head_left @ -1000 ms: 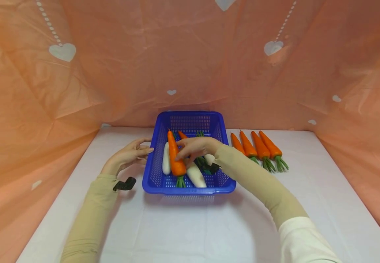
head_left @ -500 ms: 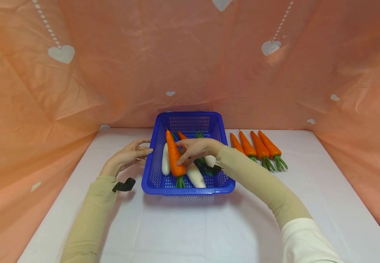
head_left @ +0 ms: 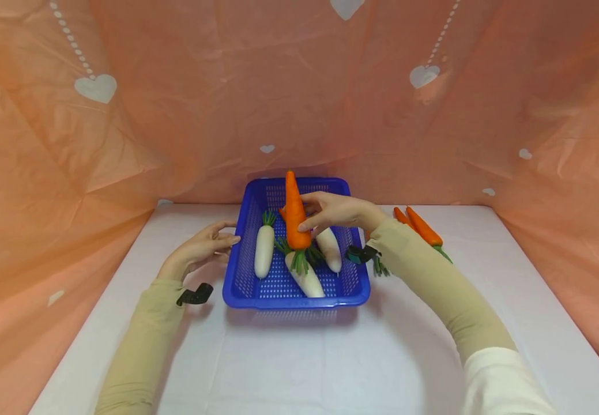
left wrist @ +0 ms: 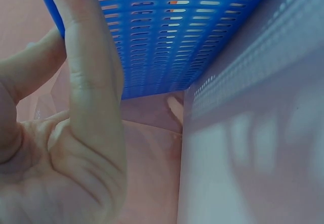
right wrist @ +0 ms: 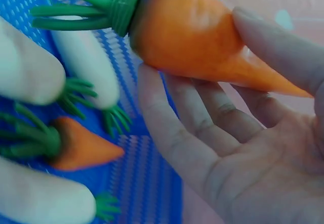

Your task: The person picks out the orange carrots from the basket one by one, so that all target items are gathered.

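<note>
My right hand point(head_left: 332, 210) pinches a plump orange carrot point(head_left: 296, 213) between thumb and fingers, raised over the blue basket point(head_left: 297, 302). In the right wrist view, the carrot's green stem tuft point(right wrist: 86, 11) points away from the palm. Under it in the basket lie a left white radish point(head_left: 264, 251), a middle white radish point(head_left: 306, 279) and a right white radish point(head_left: 330, 250). Among them is a second carrot point(right wrist: 83, 145), mostly covered in the head view. My left hand point(head_left: 198, 248) grips the basket's left rim, as the left wrist view point(left wrist: 83, 57) shows from below.
To the right of the basket, several more carrots point(head_left: 425, 227) lie on the white table point(head_left: 278, 369), partly hidden behind the right forearm. An orange curtain point(head_left: 299, 104) with white hearts closes off the back and sides.
The right hand has lifted the carrot off the basket's contents and shifted it right and up, uncovering the left radish. The left hand stays at the rim.
</note>
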Available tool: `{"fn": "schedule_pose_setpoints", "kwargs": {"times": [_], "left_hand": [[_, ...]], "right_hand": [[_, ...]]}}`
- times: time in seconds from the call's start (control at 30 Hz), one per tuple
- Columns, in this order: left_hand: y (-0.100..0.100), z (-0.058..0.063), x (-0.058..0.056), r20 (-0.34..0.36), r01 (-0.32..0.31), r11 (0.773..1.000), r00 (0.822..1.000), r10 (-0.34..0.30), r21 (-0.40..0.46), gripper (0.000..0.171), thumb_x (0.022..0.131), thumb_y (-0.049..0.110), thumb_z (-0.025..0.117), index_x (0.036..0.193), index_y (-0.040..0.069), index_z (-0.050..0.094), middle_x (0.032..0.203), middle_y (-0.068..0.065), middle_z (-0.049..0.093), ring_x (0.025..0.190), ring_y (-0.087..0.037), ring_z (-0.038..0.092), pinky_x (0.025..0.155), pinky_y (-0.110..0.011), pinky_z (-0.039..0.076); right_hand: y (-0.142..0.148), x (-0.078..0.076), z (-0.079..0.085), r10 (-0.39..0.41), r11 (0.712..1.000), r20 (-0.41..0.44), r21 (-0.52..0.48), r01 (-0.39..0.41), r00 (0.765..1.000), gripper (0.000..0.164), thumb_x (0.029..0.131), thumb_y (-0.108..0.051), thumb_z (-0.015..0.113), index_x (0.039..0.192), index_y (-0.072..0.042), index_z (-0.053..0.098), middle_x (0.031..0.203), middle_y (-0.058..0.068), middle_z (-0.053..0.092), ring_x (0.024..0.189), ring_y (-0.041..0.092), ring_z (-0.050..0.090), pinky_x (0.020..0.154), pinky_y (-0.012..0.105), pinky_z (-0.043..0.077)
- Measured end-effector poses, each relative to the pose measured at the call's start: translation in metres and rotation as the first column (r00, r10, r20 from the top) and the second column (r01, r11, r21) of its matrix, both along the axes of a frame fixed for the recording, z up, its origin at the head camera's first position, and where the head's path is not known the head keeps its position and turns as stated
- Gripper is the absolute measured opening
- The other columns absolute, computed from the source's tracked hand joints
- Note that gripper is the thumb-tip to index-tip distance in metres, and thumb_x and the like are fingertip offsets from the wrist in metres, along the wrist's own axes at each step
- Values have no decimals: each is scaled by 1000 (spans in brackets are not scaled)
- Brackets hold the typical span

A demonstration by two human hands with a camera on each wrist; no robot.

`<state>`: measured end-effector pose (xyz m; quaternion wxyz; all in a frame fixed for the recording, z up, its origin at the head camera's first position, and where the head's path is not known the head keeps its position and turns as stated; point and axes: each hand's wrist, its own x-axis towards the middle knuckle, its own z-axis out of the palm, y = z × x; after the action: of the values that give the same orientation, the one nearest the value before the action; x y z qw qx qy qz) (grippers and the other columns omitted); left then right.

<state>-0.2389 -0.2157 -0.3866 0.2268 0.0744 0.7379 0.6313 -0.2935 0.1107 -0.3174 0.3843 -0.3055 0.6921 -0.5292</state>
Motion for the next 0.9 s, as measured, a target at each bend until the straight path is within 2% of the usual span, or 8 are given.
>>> {"fn": "schedule_pose_setpoints", "kwargs": {"times": [0.13,0.23,0.4,0.57,0.73,0.8,0.9], "left_hand": [[-1,0,0,-3,-2,1000,1000,2,4,58,98,13,55,145,1,23,99,-11,65,77,-18,66,74,-39,56],[0,0,1,0,-5,1000,1000,5,2,56,98,12,55,144,2,25,100,-13,65,76,-18,66,73,-37,56],[1,-1,0,7,-5,1000,1000,5,-2,57,98,14,56,145,2,24,98,-11,65,77,-18,66,75,-39,56],[2,-3,0,9,-13,1000,1000,13,0,60,98,14,56,146,2,23,97,-9,66,78,-19,66,75,-39,56],[0,-4,2,-3,7,1000,1000,-7,-4,59,98,16,55,146,2,23,102,-12,65,80,-20,67,75,-39,56],[0,-2,2,-8,18,1000,1000,-18,-8,60,99,16,55,146,2,22,104,-13,65,81,-21,67,75,-38,56],[0,-1,2,-12,14,1000,1000,-14,-9,62,98,17,56,147,2,21,101,-12,66,82,-20,66,75,-38,56]], "right_hand": [[22,-4,13,-49,999,-64,-19,48,997,61,92,-10,65,145,-5,35,132,17,51,114,31,56,88,46,51],[40,-5,22,-101,994,-78,-61,96,992,61,93,-10,63,146,-5,33,133,19,48,114,33,55,89,46,50],[75,-2,38,-230,965,-23,-136,225,973,64,96,-6,56,150,-6,22,139,20,41,117,33,52,93,45,48],[115,-2,49,-369,915,-8,-181,361,930,63,98,-6,53,150,-6,17,140,18,40,114,26,55,91,39,50],[159,1,52,-495,849,-6,-219,481,869,57,97,-6,54,143,-3,21,127,12,49,105,22,60,84,34,53],[176,4,53,-536,826,-14,-216,520,844,57,97,-7,54,144,-3,21,126,10,50,105,20,60,83,32,54],[198,10,53,-581,807,-61,-179,563,812,60,98,-11,55,147,-8,21,130,8,46,107,16,58,83,29,53]]}}
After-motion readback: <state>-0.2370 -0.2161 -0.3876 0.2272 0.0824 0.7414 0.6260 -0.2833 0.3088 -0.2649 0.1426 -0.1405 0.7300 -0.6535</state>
